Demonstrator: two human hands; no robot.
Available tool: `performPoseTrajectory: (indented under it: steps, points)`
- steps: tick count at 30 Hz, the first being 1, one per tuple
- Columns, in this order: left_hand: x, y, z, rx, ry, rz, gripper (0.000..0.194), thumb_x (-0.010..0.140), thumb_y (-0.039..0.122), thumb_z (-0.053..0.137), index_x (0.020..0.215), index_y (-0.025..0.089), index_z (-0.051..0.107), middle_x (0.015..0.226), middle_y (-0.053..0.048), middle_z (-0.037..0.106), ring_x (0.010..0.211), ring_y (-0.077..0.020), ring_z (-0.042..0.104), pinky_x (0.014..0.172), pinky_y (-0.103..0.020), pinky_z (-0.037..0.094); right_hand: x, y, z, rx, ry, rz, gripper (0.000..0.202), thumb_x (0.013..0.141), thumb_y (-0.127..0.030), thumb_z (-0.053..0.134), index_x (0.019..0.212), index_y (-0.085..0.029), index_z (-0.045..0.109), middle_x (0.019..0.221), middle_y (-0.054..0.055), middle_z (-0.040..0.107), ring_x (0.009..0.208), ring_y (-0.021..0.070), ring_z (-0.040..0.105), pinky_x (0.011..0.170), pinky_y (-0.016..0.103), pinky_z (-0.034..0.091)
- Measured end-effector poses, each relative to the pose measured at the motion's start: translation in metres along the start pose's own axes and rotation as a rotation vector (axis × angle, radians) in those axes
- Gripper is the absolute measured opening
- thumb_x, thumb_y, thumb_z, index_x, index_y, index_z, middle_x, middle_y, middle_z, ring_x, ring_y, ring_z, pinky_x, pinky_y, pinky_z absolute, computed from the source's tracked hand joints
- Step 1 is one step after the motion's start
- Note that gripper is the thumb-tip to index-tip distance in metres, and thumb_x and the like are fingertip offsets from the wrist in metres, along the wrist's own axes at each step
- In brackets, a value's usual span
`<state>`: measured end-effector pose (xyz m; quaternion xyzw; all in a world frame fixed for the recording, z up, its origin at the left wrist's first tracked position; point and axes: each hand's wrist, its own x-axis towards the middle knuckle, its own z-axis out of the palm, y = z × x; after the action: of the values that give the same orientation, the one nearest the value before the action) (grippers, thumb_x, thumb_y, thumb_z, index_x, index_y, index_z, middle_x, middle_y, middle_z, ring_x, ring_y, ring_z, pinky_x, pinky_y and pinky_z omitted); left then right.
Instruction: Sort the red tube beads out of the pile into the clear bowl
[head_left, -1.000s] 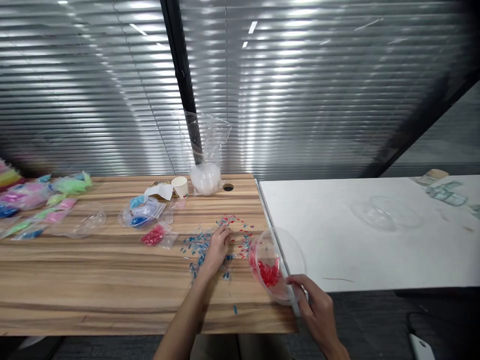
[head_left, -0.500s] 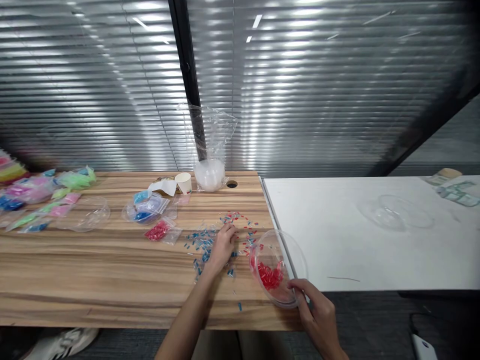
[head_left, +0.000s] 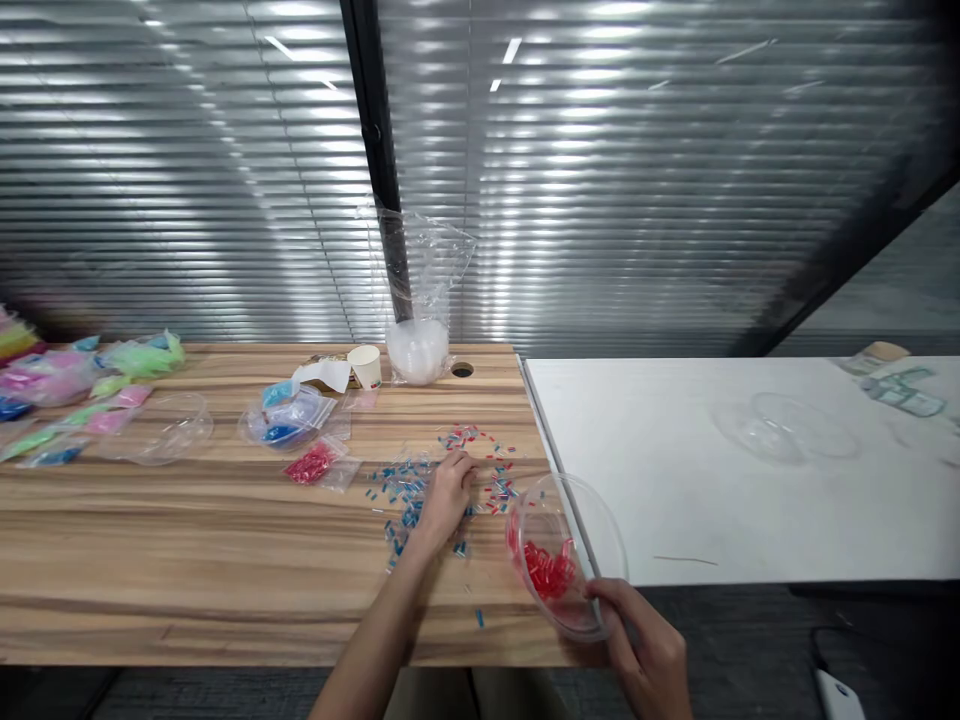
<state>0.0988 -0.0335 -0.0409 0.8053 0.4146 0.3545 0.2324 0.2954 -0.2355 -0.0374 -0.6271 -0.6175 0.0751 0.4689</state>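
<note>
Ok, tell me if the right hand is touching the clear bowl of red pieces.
Touching: the head view shows the right hand gripping the clear bowl by its near edge.

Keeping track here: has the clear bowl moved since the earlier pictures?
Yes, slightly: the clear bowl is nearer the wooden table's front edge, toward the person.

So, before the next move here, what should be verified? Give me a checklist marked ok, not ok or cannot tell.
1. Right grip on the clear plastic bowl: ok, at its rim.
2. Red pieces inside the bowl: ok, heaped.
3. Loose colours separate on the wooden tabletop: not ok, some red and blue mingle.
4. Blue pieces all together: not ok, a lone blue piece lies nearer the front edge.
5. Left grip holding a piece: cannot tell.
</note>
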Motion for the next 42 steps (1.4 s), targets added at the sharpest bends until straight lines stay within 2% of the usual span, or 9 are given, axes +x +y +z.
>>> performPoseTrajectory:
  steps: [3,7,14,19,26,35,42]
  points:
    - [0.0,0.003,0.0,-0.007,-0.005,0.016,0.027,0.082,0.001,0.045,0.087,0.016,0.067,0.086,-0.006,0.064,0.083,-0.0174,0.059,0.078,-0.03,0.047,-0.001,-0.003,-0.004,-0.012,0.037,-0.016,0.019,0.088,-0.02,0.046,0.087,-0.022,0.065,0.08,0.002,0.07,0.073,0.0175,0.068,0.067,0.026,0.054]
    - [0.001,0.006,0.0,-0.033,-0.009,0.034,0.025,0.086,0.005,0.045,0.091,0.017,0.067,0.085,-0.005,0.066,0.082,-0.0173,0.06,0.077,-0.03,0.047,-0.011,-0.008,-0.008,-0.057,0.029,-0.118,0.02,0.086,-0.014,0.048,0.093,-0.023,0.064,0.085,0.002,0.071,0.077,0.0176,0.069,0.069,0.025,0.055]
    - [0.0,0.007,0.005,0.007,-0.031,0.064,0.029,0.084,0.002,0.046,0.095,0.017,0.068,0.086,-0.006,0.069,0.083,-0.019,0.061,0.079,-0.032,0.046,-0.037,-0.01,-0.008,-0.07,0.049,-0.108,0.019,0.085,-0.014,0.049,0.094,-0.023,0.064,0.086,0.002,0.072,0.077,0.0175,0.07,0.07,0.024,0.057]
    - [0.001,0.002,0.004,-0.02,-0.007,0.075,0.027,0.086,0.004,0.046,0.095,0.017,0.067,0.086,-0.005,0.067,0.083,-0.0173,0.061,0.078,-0.029,0.047,-0.041,-0.004,-0.022,-0.106,0.074,-0.103,0.018,0.086,-0.018,0.049,0.09,-0.021,0.066,0.083,0.002,0.072,0.073,0.0171,0.07,0.067,0.023,0.057]
    - [0.004,-0.005,-0.002,0.037,0.047,0.055,0.025,0.079,-0.001,0.047,0.085,0.015,0.065,0.086,-0.007,0.064,0.083,-0.0188,0.06,0.076,-0.03,0.047,-0.037,0.007,-0.04,-0.181,0.139,-0.153,0.017,0.086,-0.02,0.05,0.09,-0.021,0.066,0.082,0.002,0.073,0.072,0.0169,0.071,0.068,0.022,0.056]
    - [0.006,-0.006,-0.001,0.08,0.001,0.041,0.021,0.074,0.0,0.054,0.082,0.016,0.065,0.083,-0.006,0.065,0.082,-0.0192,0.06,0.076,-0.03,0.047,-0.051,0.001,-0.035,-0.195,0.213,-0.148,0.016,0.086,-0.018,0.049,0.091,-0.021,0.065,0.081,0.001,0.072,0.071,0.0164,0.07,0.069,0.022,0.056]
    - [0.007,-0.007,-0.006,0.057,0.023,0.015,0.019,0.072,0.001,0.058,0.08,0.016,0.065,0.081,-0.004,0.065,0.079,-0.0173,0.06,0.075,-0.028,0.047,-0.06,-0.009,-0.029,-0.163,0.257,-0.09,0.018,0.086,-0.018,0.049,0.09,-0.022,0.066,0.082,0.002,0.072,0.073,0.0171,0.069,0.07,0.024,0.055]
